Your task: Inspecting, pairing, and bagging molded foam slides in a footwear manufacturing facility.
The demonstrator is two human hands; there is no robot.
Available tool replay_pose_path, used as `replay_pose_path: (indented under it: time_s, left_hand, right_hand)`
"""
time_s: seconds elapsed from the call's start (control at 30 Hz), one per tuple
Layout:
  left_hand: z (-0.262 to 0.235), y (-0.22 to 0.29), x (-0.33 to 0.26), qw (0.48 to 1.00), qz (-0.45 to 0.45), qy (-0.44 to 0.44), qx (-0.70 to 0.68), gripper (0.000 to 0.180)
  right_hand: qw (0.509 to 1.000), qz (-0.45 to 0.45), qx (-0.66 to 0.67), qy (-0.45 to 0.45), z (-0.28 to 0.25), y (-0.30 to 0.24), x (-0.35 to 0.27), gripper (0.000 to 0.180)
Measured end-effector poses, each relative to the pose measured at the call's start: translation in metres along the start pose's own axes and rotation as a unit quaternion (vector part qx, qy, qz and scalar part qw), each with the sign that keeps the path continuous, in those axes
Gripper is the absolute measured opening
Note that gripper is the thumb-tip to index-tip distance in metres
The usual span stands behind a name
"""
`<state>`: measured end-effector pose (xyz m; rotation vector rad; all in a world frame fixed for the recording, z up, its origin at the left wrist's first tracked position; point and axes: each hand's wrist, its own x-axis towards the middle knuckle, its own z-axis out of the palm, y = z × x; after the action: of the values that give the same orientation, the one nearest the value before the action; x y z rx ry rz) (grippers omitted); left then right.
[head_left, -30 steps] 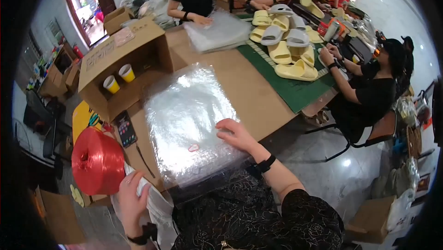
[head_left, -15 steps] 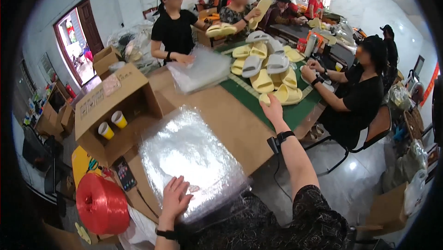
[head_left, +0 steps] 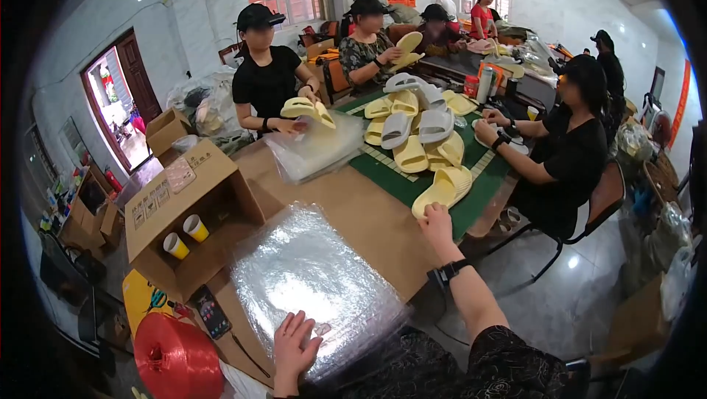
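My right hand (head_left: 437, 224) is stretched forward and touches the near end of a pair of pale yellow slippers (head_left: 443, 188) lying on the green mat (head_left: 401, 182); whether it grips them I cannot tell. My left hand (head_left: 293, 342) rests with spread fingers on the near edge of a stack of clear plastic bags (head_left: 309, 277) on the brown table (head_left: 368, 215). A black watch sits on my right wrist. More yellow and grey slippers (head_left: 412, 123) are piled farther along the mat.
An open cardboard box (head_left: 188, 204) with two paper cups stands left of the bags. A red twine spool (head_left: 173, 358) and a phone (head_left: 211, 312) lie near left. Several people sit around the table; one in black (head_left: 266, 79) holds slippers over another bag stack (head_left: 317, 149).
My right hand left the plastic bags and reached forward to the slippers on the green mat. My left hand came up onto the near edge of the bag stack. My view tilted up.
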<state>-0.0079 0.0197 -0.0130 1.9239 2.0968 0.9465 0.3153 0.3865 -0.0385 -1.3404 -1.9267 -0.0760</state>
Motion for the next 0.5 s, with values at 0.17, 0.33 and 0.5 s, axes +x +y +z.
replay_pose_path:
  time_s: [0.17, 0.33, 0.5]
  left_hand:
    - [0.003, -0.008, -0.002, 1.000, 0.010, 0.013, -0.005, 0.041]
    - [0.000, -0.007, -0.001, 1.000, 0.003, 0.000, -0.006, 0.041]
    - [-0.002, -0.006, 0.000, 1.000, 0.001, -0.004, 0.010, 0.041]
  right_hand:
    - [0.996, -0.010, 0.090, 0.000, -0.062, -0.010, -0.048, 0.026]
    - [0.992, -0.064, 0.101, 0.028, -0.127, -0.040, -0.074, 0.024]
    - [0.983, -0.149, 0.077, 0.073, -0.176, -0.070, -0.062, 0.021]
